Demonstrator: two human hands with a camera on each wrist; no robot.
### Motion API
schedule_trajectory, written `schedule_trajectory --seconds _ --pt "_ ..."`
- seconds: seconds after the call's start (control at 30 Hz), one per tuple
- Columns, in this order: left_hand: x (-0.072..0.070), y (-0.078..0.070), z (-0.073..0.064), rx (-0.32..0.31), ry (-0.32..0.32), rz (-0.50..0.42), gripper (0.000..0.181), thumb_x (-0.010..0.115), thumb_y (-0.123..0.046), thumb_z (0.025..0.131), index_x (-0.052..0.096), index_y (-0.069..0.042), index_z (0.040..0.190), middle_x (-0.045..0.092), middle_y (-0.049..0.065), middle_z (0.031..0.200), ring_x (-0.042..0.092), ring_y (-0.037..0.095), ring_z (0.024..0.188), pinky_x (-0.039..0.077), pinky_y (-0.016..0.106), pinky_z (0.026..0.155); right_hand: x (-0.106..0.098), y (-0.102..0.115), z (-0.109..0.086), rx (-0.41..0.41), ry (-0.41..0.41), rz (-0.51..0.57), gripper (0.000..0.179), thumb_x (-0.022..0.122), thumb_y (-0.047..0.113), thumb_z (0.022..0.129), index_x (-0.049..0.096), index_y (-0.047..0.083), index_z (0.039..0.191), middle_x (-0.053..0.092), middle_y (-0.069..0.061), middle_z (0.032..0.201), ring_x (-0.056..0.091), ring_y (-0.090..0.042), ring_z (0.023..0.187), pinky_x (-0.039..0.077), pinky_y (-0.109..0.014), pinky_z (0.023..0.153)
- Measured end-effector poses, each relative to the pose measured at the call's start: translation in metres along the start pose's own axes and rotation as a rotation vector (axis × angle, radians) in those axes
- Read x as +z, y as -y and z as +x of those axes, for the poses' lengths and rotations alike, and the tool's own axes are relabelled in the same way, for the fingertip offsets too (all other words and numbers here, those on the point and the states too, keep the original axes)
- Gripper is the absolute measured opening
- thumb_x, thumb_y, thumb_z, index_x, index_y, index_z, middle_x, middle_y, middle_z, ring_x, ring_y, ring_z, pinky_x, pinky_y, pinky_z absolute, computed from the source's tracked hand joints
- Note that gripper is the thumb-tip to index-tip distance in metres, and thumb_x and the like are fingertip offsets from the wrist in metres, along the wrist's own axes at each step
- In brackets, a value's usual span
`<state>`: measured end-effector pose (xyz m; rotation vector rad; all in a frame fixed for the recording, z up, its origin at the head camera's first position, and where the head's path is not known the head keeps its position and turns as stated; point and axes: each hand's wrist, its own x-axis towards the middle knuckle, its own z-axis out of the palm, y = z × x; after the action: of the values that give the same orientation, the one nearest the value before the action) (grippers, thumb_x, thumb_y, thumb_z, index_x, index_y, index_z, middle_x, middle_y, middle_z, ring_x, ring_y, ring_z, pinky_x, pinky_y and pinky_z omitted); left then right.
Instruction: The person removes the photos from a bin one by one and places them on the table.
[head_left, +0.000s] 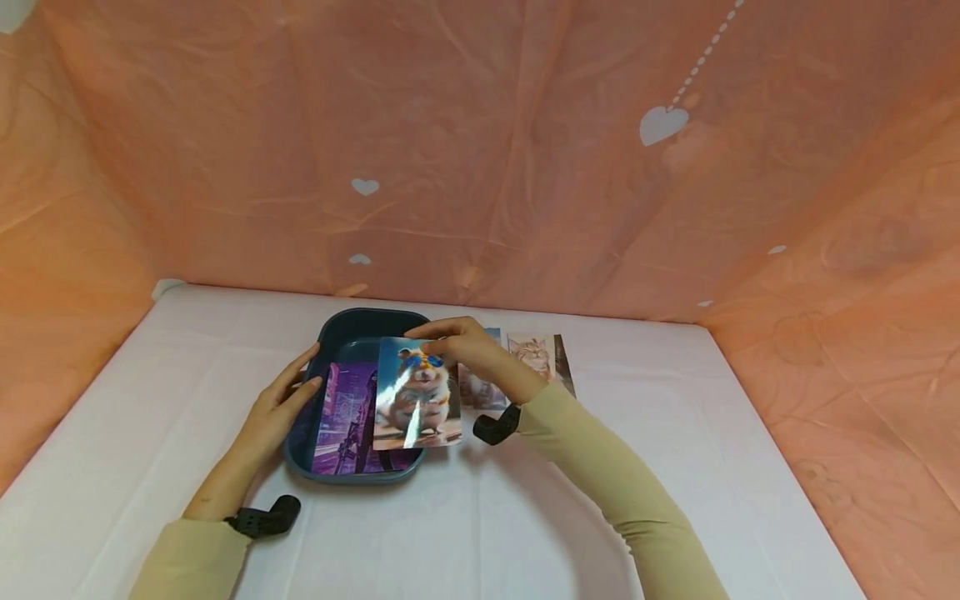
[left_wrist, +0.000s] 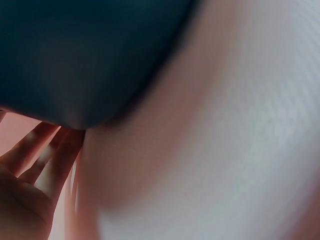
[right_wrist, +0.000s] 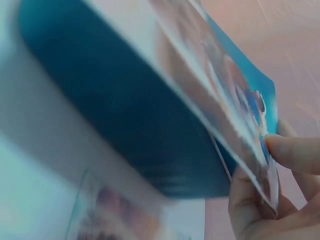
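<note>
A dark blue tray [head_left: 363,480] stands on the table. Straight fingers of my left hand [head_left: 281,408] touch its left side, as the left wrist view [left_wrist: 30,185] also shows. My right hand [head_left: 468,346] pinches the upper edge of a glossy picture card [head_left: 417,400] of a hamster in blue sunglasses. In the right wrist view, thumb and fingers grip the card [right_wrist: 220,95] at one corner. It is held over the tray's right side. Inside the tray lies a purple picture card [head_left: 345,417], partly hidden by the hamster card.
Right of the tray, a cat picture card [head_left: 531,352] lies over a darker card [head_left: 564,367]. Another card [head_left: 480,392] is partly hidden by the right arm. A white cloth [head_left: 675,467] covers the table, and an orange curtain [head_left: 480,167] with hearts hangs behind it.
</note>
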<state>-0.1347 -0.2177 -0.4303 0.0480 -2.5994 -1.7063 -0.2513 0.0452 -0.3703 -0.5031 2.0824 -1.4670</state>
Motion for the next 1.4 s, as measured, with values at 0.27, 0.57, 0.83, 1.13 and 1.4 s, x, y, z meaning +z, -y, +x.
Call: schedule_trajectory --seconds 0.27,0.57,0.83,1.13,1.4 --pt "-0.001 0.001 -0.001 -0.005 -0.005 0.009 0.055 0.042 -0.038 0.097 0.022 -0.03 0.147 0.037 0.027 0.139 0.041 0.037 0.121 0.031 0.058 0.099 -0.027 -0.004 -0.013 0.035 -0.078 0.039 0.028 0.057 0.013 0.09 0.066 0.018 0.116 0.06 0.0 0.126 0.06 -0.013 0.097 0.046 -0.028 0.058" --pt "-0.004 0.001 -0.001 -0.013 -0.004 0.017 0.055 0.042 -0.039 0.097 0.022 -0.031 0.147 0.036 0.028 0.139 0.04 0.04 0.122 0.029 0.06 0.099 -0.057 -0.009 -0.029 0.045 -0.202 0.022 0.03 0.058 0.014 0.089 0.065 0.017 0.118 0.053 0.004 0.134 0.047 -0.021 0.125 0.035 -0.044 0.105" --pt "-0.004 -0.001 -0.002 -0.031 0.007 0.005 0.056 0.042 -0.04 0.097 0.02 -0.032 0.148 0.032 0.028 0.142 0.038 0.042 0.124 0.028 0.061 0.099 -0.081 -0.016 -0.039 0.101 -0.268 -0.023 0.028 0.058 0.018 0.09 0.065 0.024 0.116 0.052 0.006 0.135 0.036 -0.019 0.133 0.025 -0.047 0.11" --pt "-0.004 -0.001 -0.002 -0.028 0.007 0.003 0.055 0.042 -0.039 0.097 0.02 -0.032 0.148 0.032 0.027 0.143 0.038 0.042 0.124 0.027 0.062 0.1 -0.111 -0.027 -0.049 0.15 -0.301 -0.04 0.037 0.053 0.014 0.092 0.055 0.011 0.129 0.044 -0.004 0.142 0.038 -0.027 0.129 0.042 -0.04 0.089" --pt "-0.003 0.0 -0.002 -0.021 0.004 0.006 0.055 0.042 -0.037 0.097 0.021 -0.031 0.148 0.035 0.027 0.14 0.04 0.04 0.122 0.029 0.061 0.099 -0.136 -0.037 -0.055 0.198 -0.316 -0.045 0.04 0.049 0.01 0.093 0.049 0.005 0.133 0.038 -0.012 0.144 0.04 -0.032 0.124 0.038 -0.026 0.059"
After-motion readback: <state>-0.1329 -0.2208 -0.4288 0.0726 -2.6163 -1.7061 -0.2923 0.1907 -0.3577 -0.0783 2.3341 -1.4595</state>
